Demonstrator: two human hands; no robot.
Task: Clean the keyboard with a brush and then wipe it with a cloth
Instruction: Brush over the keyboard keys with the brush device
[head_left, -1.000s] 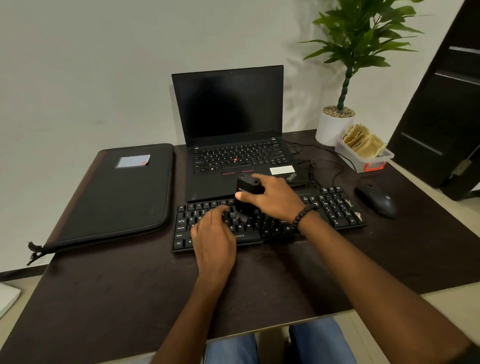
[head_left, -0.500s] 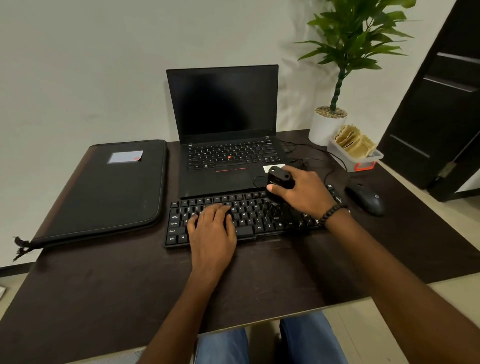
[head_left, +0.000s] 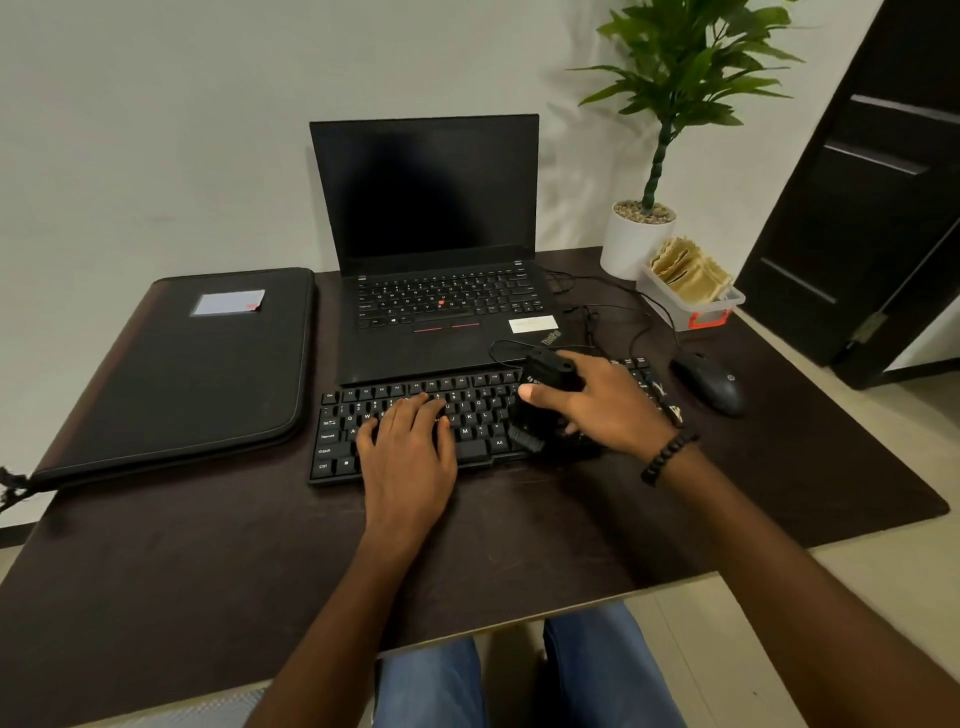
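Mid-frame on the worktop (head_left: 208, 561), our left hand (head_left: 408, 452) lies flat, fingers straight, on the keyboard (head_left: 415, 421) to steady it. Our right hand (head_left: 602, 405) grips the brush (head_left: 543, 400), bristles down on the right-hand keys.

Office desk; laptop (head_left: 431, 270), mouse (head_left: 709, 383) (potted plant (head_left: 670, 104))

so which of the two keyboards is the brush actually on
The separate black keyboard at the front of the desk. The right hand holds the brush on its keys while the left hand rests on it. The laptop's built-in keyboard behind is untouched.
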